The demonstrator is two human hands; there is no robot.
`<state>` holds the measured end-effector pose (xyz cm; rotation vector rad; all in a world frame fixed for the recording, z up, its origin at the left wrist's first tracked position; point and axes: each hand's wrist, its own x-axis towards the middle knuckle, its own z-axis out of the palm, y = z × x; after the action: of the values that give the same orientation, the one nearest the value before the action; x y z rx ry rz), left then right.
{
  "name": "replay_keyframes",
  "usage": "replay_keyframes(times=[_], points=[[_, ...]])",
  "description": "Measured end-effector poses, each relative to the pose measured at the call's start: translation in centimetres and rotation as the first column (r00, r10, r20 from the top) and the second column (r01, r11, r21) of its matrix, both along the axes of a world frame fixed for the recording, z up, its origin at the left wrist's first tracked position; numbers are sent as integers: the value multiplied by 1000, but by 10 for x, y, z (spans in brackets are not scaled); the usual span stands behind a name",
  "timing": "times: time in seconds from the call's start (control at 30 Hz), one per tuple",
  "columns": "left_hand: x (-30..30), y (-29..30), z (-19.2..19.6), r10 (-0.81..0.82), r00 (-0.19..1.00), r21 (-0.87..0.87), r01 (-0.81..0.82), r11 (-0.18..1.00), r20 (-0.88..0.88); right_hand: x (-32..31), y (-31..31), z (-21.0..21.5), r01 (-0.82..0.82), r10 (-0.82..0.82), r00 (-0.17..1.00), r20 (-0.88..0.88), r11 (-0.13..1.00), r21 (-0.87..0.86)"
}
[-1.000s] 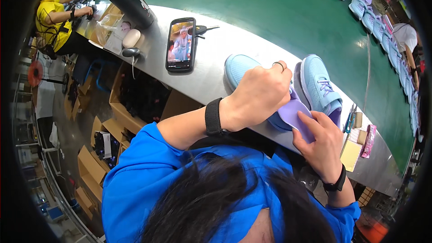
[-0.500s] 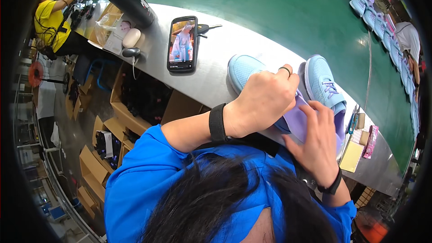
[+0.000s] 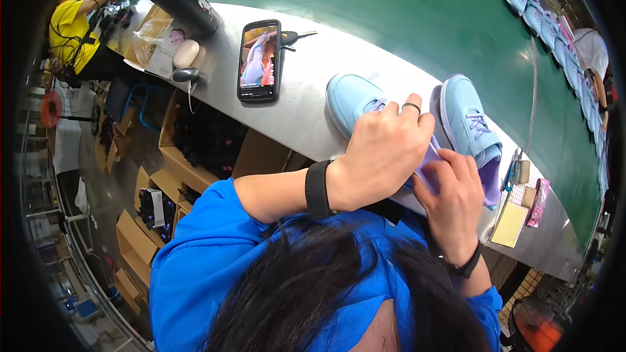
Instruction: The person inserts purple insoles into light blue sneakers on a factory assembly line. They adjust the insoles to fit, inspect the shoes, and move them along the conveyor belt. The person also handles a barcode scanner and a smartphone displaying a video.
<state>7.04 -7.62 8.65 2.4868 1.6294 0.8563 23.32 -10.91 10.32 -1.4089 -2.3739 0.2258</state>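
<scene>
**While I Work at the Left Shoe point(image 3: 348, 100), Its Purple Insole point(image 3: 431, 154) Could Crease**

Though the heel end is mostly hidden beneath my knuckles, I can place the left shoe: it sits on the metal surface point(image 3: 306, 101), pale-blue toe toward the far left, with the insole showing as a strip of purple between my two grips. My left grip point(image 3: 385, 150) curls down over the shoe's opening, fingertips out of sight, so I cannot tell whether it is clenched on anything. My right grip point(image 3: 453, 199) bends in from the right, fingers and thumb at the purple; whether it pinches or merely presses, I cannot tell either.

If my right grip pushes harder than my left one guides, the insole may buckle or twist in the opening, soft as it looks. Because my own knuckles block the view, I might miss such a fold. The right shoe point(image 3: 465, 112) stands just beside, and a swing of my right wrist could knock it toward the green belt point(image 3: 391, 13). Blue snips point(image 3: 512, 175) lie farther right, by a yellow pad point(image 3: 509, 227); a stray reach could catch their points. The lit phone point(image 3: 259, 58) on the left could draw my eye away.
</scene>
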Motion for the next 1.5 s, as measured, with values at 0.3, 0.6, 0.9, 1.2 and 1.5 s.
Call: replay_keyframes(times=[0.3,0.6,0.9,1.2,1.5], points=[[-16,5,5,-124,983,-111,140,984,139,2,-8,19,-26,36,997,62,989,-145],[-11,3,-1,-158,961,-92,183,979,227,9,-8,-4,30,-35,989,-145,999,-34],[-11,5,1,-148,966,-135,179,974,212,-6,-1,5,48,-49,999,-15,997,-65],[-9,8,3,-177,971,-123,198,973,163,15,-2,7,0,1,1000,27,1000,-5],[-7,7,0,-194,971,-89,208,974,138,0,2,-27,4,-2,1000,-12,991,132]])
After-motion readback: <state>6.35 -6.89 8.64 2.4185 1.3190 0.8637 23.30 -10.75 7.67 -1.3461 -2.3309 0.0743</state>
